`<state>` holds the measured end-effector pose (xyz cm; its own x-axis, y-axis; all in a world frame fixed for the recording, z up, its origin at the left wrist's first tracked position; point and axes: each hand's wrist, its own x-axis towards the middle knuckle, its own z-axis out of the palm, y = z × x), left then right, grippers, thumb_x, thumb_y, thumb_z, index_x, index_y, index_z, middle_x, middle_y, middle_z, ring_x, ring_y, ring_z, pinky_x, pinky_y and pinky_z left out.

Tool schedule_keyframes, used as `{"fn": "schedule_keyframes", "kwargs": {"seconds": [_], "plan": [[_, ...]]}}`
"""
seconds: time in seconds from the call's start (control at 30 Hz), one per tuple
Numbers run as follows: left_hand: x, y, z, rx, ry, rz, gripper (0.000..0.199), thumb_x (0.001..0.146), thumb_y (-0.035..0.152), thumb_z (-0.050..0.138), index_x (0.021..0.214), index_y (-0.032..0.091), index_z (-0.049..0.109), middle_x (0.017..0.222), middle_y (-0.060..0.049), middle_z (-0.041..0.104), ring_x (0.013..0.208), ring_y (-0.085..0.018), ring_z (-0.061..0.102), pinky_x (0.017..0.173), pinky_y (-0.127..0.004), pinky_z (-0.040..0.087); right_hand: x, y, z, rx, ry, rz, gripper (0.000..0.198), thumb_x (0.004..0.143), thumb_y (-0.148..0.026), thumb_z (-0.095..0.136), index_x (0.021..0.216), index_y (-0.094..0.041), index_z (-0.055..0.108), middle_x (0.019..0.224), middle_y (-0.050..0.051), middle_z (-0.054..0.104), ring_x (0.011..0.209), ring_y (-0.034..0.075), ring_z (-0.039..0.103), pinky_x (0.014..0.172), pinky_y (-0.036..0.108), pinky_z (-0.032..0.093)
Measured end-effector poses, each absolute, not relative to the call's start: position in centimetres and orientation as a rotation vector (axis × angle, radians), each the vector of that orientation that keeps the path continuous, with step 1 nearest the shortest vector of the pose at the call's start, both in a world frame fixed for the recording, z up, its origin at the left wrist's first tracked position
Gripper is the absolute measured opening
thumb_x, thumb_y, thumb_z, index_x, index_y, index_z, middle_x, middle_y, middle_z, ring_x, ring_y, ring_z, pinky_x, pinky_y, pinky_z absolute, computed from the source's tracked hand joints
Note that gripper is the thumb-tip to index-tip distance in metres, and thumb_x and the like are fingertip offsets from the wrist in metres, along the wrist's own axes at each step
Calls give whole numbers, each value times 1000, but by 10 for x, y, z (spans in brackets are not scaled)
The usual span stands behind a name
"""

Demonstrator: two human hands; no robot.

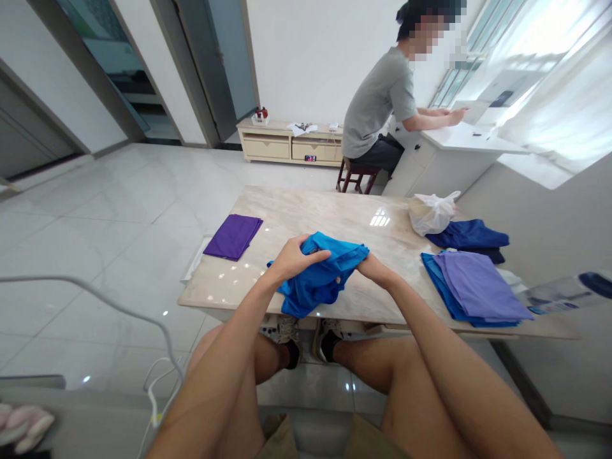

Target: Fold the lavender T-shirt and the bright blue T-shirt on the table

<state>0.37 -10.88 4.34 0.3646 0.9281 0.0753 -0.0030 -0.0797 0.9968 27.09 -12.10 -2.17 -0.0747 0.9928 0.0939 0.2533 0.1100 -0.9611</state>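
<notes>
A bunched blue shirt (321,273) is held at the near table (306,213) edge, gripped from above by the left hand (297,257) and pinched by the right hand (371,266). Overhanging cloth could slide off if grip loosens.

Both forearms are reaching fwd from lower frame, converging toward centre. Left hand (297,256) is lying palm-down, fingers curling over and gripping. Right hand (369,265) is pinching w/ fingers closed, wrist angling inward. Hands are sitting near each other, approx. level; bare knees showing below.
</notes>
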Motion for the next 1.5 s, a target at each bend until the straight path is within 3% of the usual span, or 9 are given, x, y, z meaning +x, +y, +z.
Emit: {"fn": "schedule_keyframes", "kwargs": {"seconds": [0.23,0.43,0.6,0.77,1.0,1.13,1.27,1.37,1.5], "plan": [[-25,-81,28,1261,1162,1525,33,95,52,78,96,20,79,91,-4,80,92,-24,73,84,-32,59,303,-113,12,-1400,-1222,441,34,91,-53,68,88,-21,77,78,1,73,80,23,66,79,35,56],[-35,-66,13,1347,1356,1424,23,96,42,71,92,20,76,88,-3,75,88,-21,68,79,-28,52,308,-116,7,-1577,-1242,354,36,86,-50,63,93,-20,82,85,5,78,85,25,67,81,35,53],[-48,-56,9,1312,1510,1351,43,106,57,57,86,21,70,86,-7,76,89,-26,71,80,-34,53,323,-121,12,-1592,-1126,223,35,89,-53,64,81,-20,74,69,0,62,72,20,56,70,30,47],[-41,-59,-6,1572,1642,1108,23,94,43,76,101,22,71,112,-13,81,105,-29,75,100,-42,55,315,-128,11,-1604,-1235,416,29,87,-48,62,80,-21,74,68,0,64,72,21,58,71,31,50],[35,-106,-8,1929,898,892,81,72,48,100,143,25,69,156,-17,67,150,-39,58,130,-54,40,260,-144,26,-1336,-1772,766,30,87,-35,60,96,-23,85,95,3,84,91,25,75,91,36,59],[45,-108,1,1879,790,834,50,76,44,95,120,26,80,123,-9,81,122,-36,72,112,-47,52,256,-148,38,-1324,-1754,762,30,86,-37,63,94,-23,88,90,3,84,86,26,75,84,35,59],[26,-97,6,1951,867,707,27,88,50,80,85,24,77,79,-1,72,83,-26,68,81,-36,52,272,-147,36,-1444,-1690,607,28,86,-41,67,85,-22,87,74,2,78,71,22,69,68,31,53],[6,-92,12,2031,1151,847,17,91,41,76,86,25,76,73,0,67,75,-23,64,74,-33,46,286,-144,28,-1578,-1719,508,28,86,-48,75,87,-23,88,73,3,78,70,23,69,70,33,53],[-16,-87,28,2044,1494,1250,8,91,24,71,96,26,77,86,-4,71,88,-25,68,86,-35,50,296,-139,19,-1663,-1765,464,20,86,-44,77,88,-27,88,85,6,83,83,30,75,83,40,59]]}}
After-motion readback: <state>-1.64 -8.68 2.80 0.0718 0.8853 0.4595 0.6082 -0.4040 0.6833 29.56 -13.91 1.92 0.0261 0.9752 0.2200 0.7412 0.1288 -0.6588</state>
